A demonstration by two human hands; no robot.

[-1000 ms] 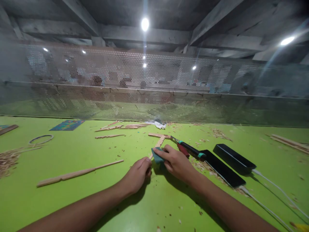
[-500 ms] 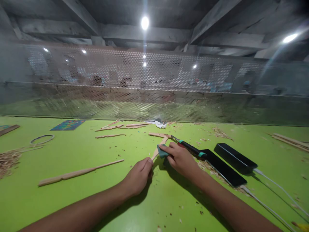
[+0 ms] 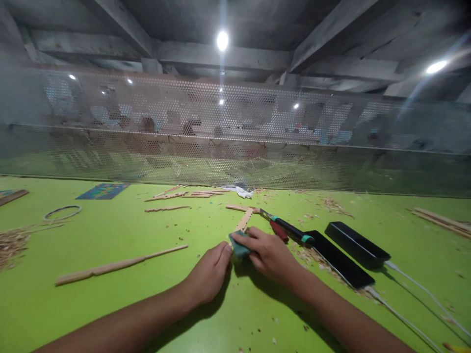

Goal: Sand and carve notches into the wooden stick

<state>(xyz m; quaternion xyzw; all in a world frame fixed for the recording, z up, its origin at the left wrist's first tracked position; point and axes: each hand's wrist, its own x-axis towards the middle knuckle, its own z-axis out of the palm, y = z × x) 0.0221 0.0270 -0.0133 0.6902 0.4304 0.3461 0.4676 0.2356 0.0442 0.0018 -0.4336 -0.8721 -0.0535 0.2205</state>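
my left hand point(image 3: 209, 272) is closed in a grip around the near end of a pale, flat wooden stick with notched edges point(image 3: 244, 220), which slants away, far and slightly right, in the middle of the lime-green table point(image 3: 235, 314). my right hand point(image 3: 270, 252) grasps a folded dull-green pad point(image 3: 240, 246), its fingers laid over the top, and i have that pad against the stick just beside the left hand; what the thumb does underneath i cannot tell from here. the stick's notched far end meets a light-brown wooden strip point(image 3: 237, 208) lying crosswise; whether it rests upon it i cannot make out. right of that, a black-and-teal handled knife point(image 3: 290, 228) partly covers a small red object point(image 3: 278, 231), and its handle reaches a black flat phone point(image 3: 340, 260), with a black oblong box point(image 3: 355, 245) farther right. on the left i see a long, slim carved wooden rod point(image 3: 99, 270), a thin pale ring point(image 3: 55, 219) beyond it and a heap of curled wood shavings point(image 3: 13, 245) at the edge. at the far side, a white crumpled cloth point(image 3: 243, 191) lies near a grey perforated metal screen point(image 3: 239, 147) that spans the scene.
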